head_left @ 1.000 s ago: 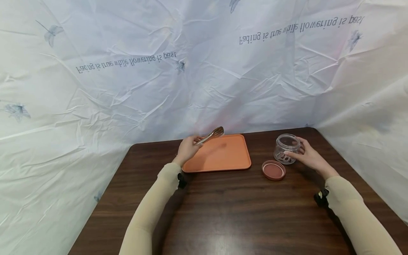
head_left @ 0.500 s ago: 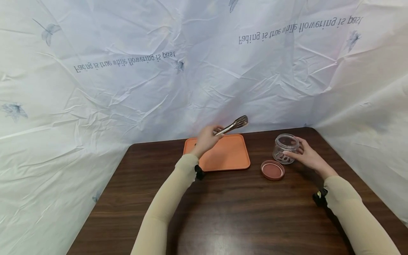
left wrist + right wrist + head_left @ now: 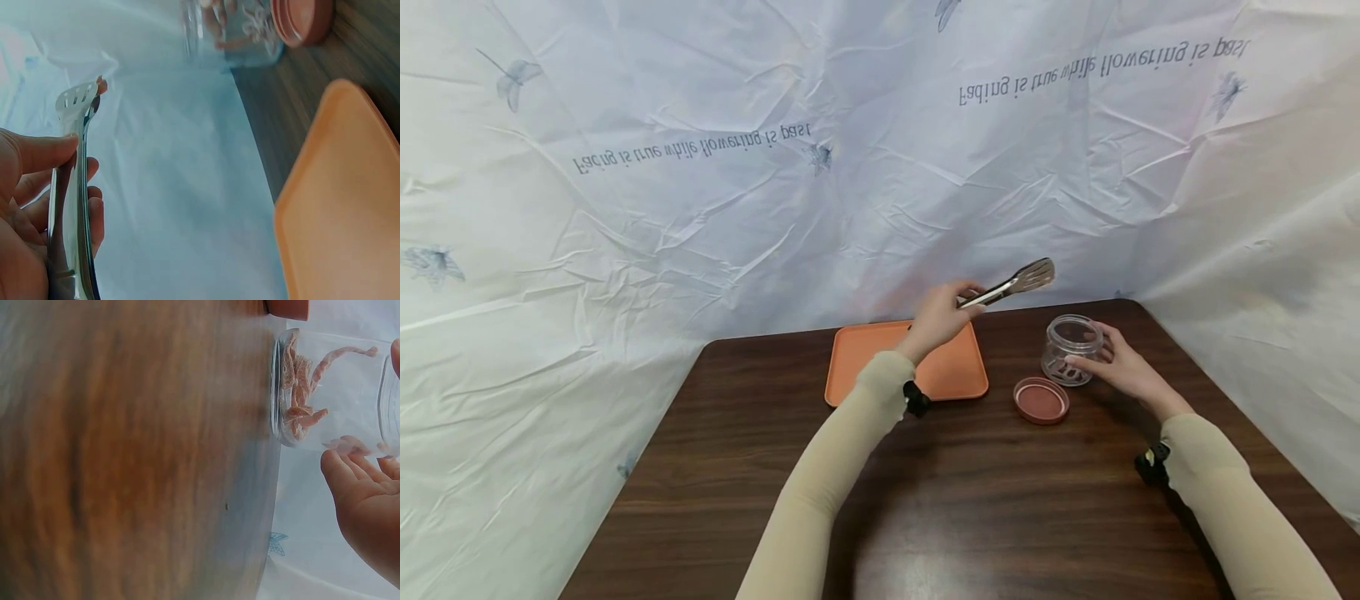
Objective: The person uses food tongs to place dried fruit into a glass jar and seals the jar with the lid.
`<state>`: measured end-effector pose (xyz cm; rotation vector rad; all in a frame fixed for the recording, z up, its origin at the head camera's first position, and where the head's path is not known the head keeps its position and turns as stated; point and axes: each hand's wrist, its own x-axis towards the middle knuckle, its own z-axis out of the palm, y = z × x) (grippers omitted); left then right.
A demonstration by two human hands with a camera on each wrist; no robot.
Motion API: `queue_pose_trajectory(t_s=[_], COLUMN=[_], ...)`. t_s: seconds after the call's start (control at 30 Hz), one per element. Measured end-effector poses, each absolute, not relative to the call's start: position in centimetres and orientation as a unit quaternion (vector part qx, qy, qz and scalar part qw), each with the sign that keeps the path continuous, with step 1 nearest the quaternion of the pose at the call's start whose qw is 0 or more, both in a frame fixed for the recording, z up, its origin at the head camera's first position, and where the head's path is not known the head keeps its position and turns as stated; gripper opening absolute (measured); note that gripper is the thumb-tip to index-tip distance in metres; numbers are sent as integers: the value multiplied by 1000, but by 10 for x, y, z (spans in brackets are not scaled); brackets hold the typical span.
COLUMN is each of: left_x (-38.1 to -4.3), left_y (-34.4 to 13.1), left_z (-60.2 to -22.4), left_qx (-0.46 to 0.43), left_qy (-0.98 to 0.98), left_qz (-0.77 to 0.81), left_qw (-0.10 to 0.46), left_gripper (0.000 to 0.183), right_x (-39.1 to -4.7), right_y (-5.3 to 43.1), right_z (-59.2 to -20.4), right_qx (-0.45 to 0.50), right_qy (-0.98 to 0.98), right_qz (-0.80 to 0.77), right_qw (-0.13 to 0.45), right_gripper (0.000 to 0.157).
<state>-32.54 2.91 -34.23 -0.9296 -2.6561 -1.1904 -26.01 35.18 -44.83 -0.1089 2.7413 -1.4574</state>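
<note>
Metal tongs with slotted ends [image 3: 1028, 277] are held in my left hand [image 3: 942, 315], above the back right of the orange tray [image 3: 957, 372]. In the left wrist view, a small reddish-brown bit [image 3: 101, 85] shows at the tips of the tongs. My right hand [image 3: 1123, 367] grips the side of a clear jar [image 3: 1062, 367], thumb in front and fingers behind. The jar stands upright and uncovered on the table. Inside it lie several twisted brownish-pink strips [image 3: 301, 387], which look like dried meat.
A reddish-brown lid [image 3: 1041, 401] lies on the table just in front of the jar. The dark wood table [image 3: 985, 492] has its back edge against a wrinkled white printed sheet [image 3: 865, 200], which also hangs at both sides.
My left hand has carried the tongs rightward and somewhat up, from over the tray's left part towards the jar. The right hand, jar and lid have stayed where they were.
</note>
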Motion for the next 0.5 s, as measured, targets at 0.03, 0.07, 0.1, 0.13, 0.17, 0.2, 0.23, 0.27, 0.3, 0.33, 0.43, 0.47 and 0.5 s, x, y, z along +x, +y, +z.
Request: queue_pose_trajectory(t_s=[0.03,0.07,0.1,0.13,0.17,0.2,0.23,0.27,0.3,0.33,0.43,0.47,0.5], left_x=[-323,-320,-318,-316,-314,-312,-310,-309,-308,-307,-306,-305,-305], left_y=[33,37,42,46,49,53,56,59,62,64,68,69,70], left_z=[-341,-339,-338,-337,-336,-336,-337,-337,-338,-340,-345,-347,-349], left_qx=[-306,-310,-313,-316,-319,-322,-324,-324,-325,-326,-331,-332,-335], left_qy=[-869,-869,-870,-871,-872,-874,-875,-878,-880,-883,-888,-889,-889], left_qz=[-387,-383,-378,-373,-370,-362,-357,-350,-344,-336,-317,-312,-310], left_qw=[41,42,43,43,42,43,41,39,36,34,29,28,26], left_gripper=[31,32,32,32,32,32,32,32,32,31,32,32,32], right_x=[-260,-260,-259,-259,-259,-259,-260,-260,-260,-260,-261,-261,-261], right_y=[352,352,353,353,353,354,355,355,355,355,353,353,353], right_z=[-448,-449,-449,-449,-449,-449,-449,-449,-449,-448,-448,-447,-447], right_qx=[-36,-35,-36,-35,-34,-34,-34,-33,-31,-29,-26,-25,-25], right_qy=[882,881,880,880,880,880,881,881,882,883,884,884,884], right_qz=[-470,-472,-473,-473,-473,-473,-472,-471,-469,-467,-466,-465,-465], right_qw=[18,17,16,15,14,13,13,14,16,18,26,28,30], right_gripper=[109,109,109,109,109,109,109,109,109,110,112,112,112])
